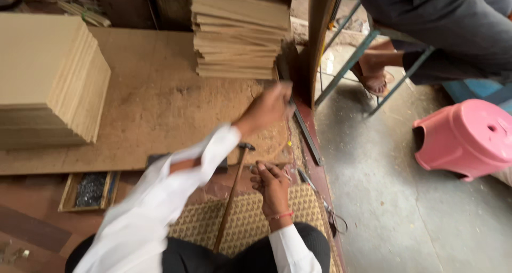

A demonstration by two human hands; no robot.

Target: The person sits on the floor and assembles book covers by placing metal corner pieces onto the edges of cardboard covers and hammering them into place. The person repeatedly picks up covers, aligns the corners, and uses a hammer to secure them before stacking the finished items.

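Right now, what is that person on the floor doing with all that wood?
A person in white sleeves sits at a low, dusty wooden work board. Their left hand stretches out toward the tall stack of thin wooden panels, while the right hand stays close to the body, fingers curled around something too small to tell. A wooden-handled hammer lies between the arms. A small wooden tray of dark nails sits to the left.

woodworking shop | stacked boards point(240, 30) | hammer point(234, 190) | sawdust-covered bench point(154, 107)

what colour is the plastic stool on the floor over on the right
Pink. The plastic stool shows clearly in the head view, standing on the grey floor.
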